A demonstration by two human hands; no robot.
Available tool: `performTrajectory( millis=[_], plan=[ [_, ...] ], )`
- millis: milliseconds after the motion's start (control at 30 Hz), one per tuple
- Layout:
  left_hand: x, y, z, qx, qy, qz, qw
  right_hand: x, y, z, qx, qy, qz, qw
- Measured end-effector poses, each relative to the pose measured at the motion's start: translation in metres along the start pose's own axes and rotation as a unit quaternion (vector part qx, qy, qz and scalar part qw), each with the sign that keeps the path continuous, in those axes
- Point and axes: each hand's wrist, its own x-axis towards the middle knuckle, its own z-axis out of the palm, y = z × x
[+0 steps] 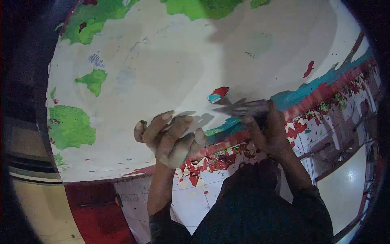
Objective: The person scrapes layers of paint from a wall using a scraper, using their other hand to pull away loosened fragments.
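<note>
In the head view, my right hand [271, 134] grips a scraper [240, 108], its dark flat blade smeared by motion and pointing left over the wall [174, 73]. Just above the blade tip is a small red and blue patch of paint [218, 94]. My left hand [170, 136] is held close to the pale surface, fingers apart and slightly bent, with no tool in it. Between and below the hands runs a band of blue paint [227, 127] with a ragged edge.
Red, green and cream paint flakes [207, 166] lie scattered on the tiled floor [191, 205] along the wall's foot. Green paint patches [72, 127] remain at left and top. A red panel [97, 211] stands at lower left.
</note>
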Motion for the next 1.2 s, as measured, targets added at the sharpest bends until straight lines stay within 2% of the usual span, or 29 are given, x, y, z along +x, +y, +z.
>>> performTrajectory(
  millis=[33, 133, 233, 367, 433, 567, 733, 833, 867, 933, 1033, 1133, 1200],
  plan=[
    [0.001, 0.001, -0.001, -0.005, -0.009, -0.001, 1.0, -0.002, 0.003, 0.0, 0.004, 0.023, 0.008, 1.0],
    [-0.001, 0.001, 0.014, 0.03, 0.061, -0.001, 0.998, 0.0, 0.002, 0.001, -0.01, 0.056, 0.003, 0.998],
    [0.005, 0.01, 0.02, 0.079, 0.066, -0.062, 0.993, 0.0, 0.005, 0.007, 0.009, 0.061, -0.003, 0.998],
    [0.005, 0.01, 0.026, 0.084, 0.103, -0.054, 0.99, 0.001, -0.001, 0.009, 0.039, 0.059, 0.011, 0.997],
    [-0.001, 0.007, 0.026, 0.064, 0.105, -0.033, 0.992, 0.002, 0.0, 0.008, 0.006, 0.055, -0.006, 0.998],
    [-0.001, 0.009, 0.022, 0.109, 0.052, -0.007, 0.993, 0.002, -0.003, 0.006, -0.019, 0.039, 0.018, 0.999],
    [0.002, 0.011, 0.021, 0.119, 0.045, 0.001, 0.992, 0.003, 0.001, 0.005, -0.046, 0.056, -0.035, 0.997],
    [-0.002, 0.007, 0.026, 0.057, 0.09, 0.016, 0.994, 0.007, 0.001, 0.001, -0.123, 0.055, -0.08, 0.988],
    [-0.005, 0.006, 0.024, 0.032, 0.075, 0.002, 0.997, 0.008, 0.002, -0.001, -0.16, 0.053, -0.098, 0.981],
    [-0.012, 0.007, 0.017, -0.017, 0.046, -0.025, 0.998, 0.008, 0.005, 0.0, -0.123, 0.053, -0.09, 0.987],
    [-0.004, 0.008, 0.012, 0.001, 0.003, -0.011, 1.0, 0.006, 0.008, 0.002, -0.065, 0.05, -0.052, 0.995],
    [-0.001, 0.006, 0.01, -0.001, 0.001, 0.021, 1.0, 0.007, 0.0, -0.002, -0.044, 0.026, -0.024, 0.998],
    [-0.005, 0.008, 0.014, -0.014, 0.018, 0.002, 1.0, 0.009, -0.002, -0.004, -0.049, 0.024, -0.036, 0.998]
  ],
)
